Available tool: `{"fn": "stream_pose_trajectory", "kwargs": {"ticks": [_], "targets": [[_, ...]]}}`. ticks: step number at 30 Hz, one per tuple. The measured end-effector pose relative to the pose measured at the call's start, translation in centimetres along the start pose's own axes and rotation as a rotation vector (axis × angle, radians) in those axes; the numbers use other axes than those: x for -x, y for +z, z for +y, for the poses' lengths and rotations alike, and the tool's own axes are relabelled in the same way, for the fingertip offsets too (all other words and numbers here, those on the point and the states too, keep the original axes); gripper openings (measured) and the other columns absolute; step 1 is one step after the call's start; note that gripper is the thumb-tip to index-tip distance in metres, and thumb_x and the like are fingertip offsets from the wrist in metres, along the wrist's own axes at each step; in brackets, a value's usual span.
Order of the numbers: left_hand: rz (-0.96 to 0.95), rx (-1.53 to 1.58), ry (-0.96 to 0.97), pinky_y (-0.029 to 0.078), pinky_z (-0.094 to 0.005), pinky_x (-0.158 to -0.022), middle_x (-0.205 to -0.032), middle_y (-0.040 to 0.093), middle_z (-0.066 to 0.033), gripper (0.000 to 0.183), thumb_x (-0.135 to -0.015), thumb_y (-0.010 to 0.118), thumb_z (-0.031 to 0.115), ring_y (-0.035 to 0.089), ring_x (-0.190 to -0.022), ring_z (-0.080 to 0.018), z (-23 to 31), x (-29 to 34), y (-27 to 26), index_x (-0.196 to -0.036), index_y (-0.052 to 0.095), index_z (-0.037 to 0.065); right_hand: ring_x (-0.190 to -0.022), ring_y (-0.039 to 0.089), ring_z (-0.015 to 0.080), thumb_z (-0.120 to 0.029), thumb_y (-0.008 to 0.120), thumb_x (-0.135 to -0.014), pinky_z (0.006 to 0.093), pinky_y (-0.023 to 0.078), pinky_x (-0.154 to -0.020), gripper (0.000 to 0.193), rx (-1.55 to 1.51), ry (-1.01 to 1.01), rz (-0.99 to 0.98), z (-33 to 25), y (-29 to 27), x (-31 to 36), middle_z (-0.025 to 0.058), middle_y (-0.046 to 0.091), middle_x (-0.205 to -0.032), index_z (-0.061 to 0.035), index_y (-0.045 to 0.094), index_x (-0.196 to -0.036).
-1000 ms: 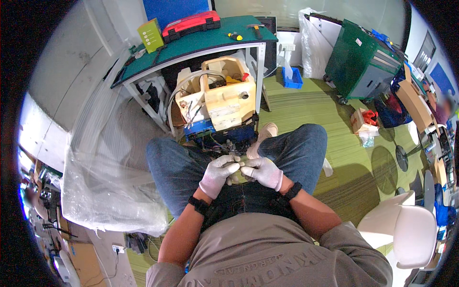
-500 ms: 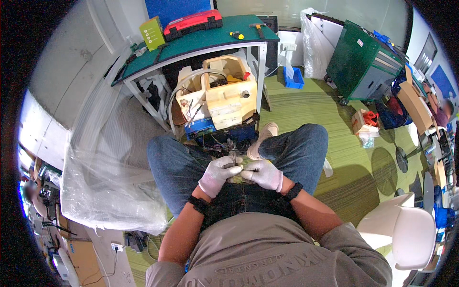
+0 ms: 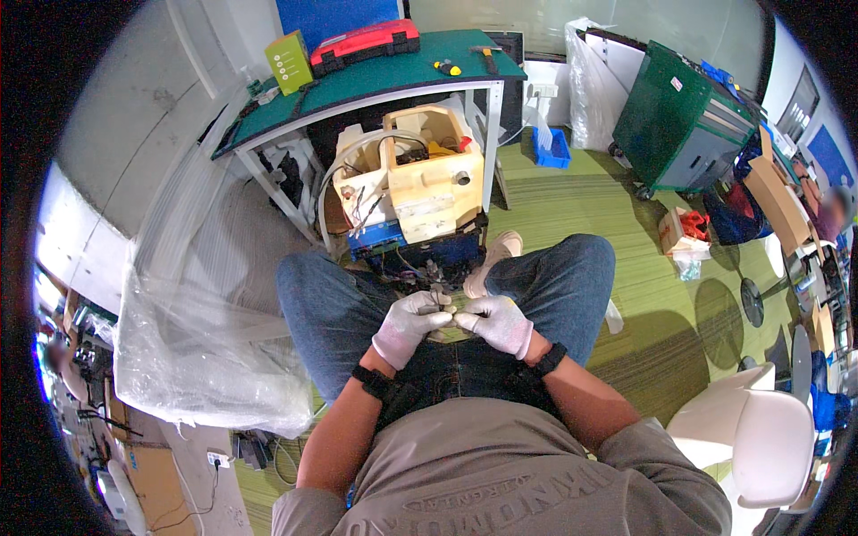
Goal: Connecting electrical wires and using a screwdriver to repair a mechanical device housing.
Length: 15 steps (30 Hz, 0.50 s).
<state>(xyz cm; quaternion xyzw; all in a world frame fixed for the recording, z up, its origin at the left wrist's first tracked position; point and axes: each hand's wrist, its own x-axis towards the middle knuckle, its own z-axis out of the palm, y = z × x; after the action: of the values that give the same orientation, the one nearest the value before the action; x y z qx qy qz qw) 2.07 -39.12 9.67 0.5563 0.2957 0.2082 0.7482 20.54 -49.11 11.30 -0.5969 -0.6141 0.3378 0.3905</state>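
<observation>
White gloves cover both of my hands, which meet above my lap between my knees. My left hand (image 3: 409, 326) is closed around a small dark part (image 3: 438, 302), too small to name, that pokes up past its fingers. Close beside it, my right hand (image 3: 497, 323) is pinched, its fingertips nearly touching those of the left; what they hold, if anything, is hidden. Just beyond my hands stands a machine with a cream plastic tank housing (image 3: 438, 192) on a blue base (image 3: 375, 237). Wires and dark parts hang at its near side.
A green-topped workbench (image 3: 384, 76) behind the machine carries a red toolbox (image 3: 366, 45), a hammer (image 3: 487, 59) and a green box (image 3: 288, 62). Plastic-wrapped goods (image 3: 206, 357) stand left. To the right are a green tool cabinet (image 3: 670, 121), a blue bin (image 3: 551, 147) and a white chair (image 3: 773, 438).
The fingers of both hands have shifted slightly, and the right fingertips have drawn back a little from the left. The whole view has moved very slightly.
</observation>
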Motion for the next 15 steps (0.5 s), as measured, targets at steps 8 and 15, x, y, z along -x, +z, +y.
{"fn": "stream_pose_trajectory", "kwargs": {"ticks": [8,15], "targets": [[-0.055,-0.031,0.026,0.049,-0.0260,-0.079,-0.101,0.065,-0.0042,0.037,-0.090,0.060,0.013,0.061,-0.088,-0.0122,0.7,0.2,0.6,-0.123,0.055,-0.002,-0.063,0.062,0.0151,-0.027,0.065,-0.087,0.0303,0.048,-0.060,0.025,-0.081,0.056,0.068,1.2,0.2,-0.1,0.0112,0.067,-0.071,-0.0018,0.070,-0.087],[-0.011,-0.009,-0.090,0.049,-0.0255,-0.078,-0.099,0.065,-0.0038,0.037,-0.094,0.055,0.024,0.060,-0.085,-0.0107,1.5,0.5,1.1,-0.120,0.059,-0.002,-0.069,0.064,0.0167,-0.026,0.066,-0.086,0.0308,0.050,-0.066,0.025,-0.108,0.048,0.046,1.5,0.6,-0.2,0.0131,0.069,-0.078,-0.0024,0.071,-0.093]]}}
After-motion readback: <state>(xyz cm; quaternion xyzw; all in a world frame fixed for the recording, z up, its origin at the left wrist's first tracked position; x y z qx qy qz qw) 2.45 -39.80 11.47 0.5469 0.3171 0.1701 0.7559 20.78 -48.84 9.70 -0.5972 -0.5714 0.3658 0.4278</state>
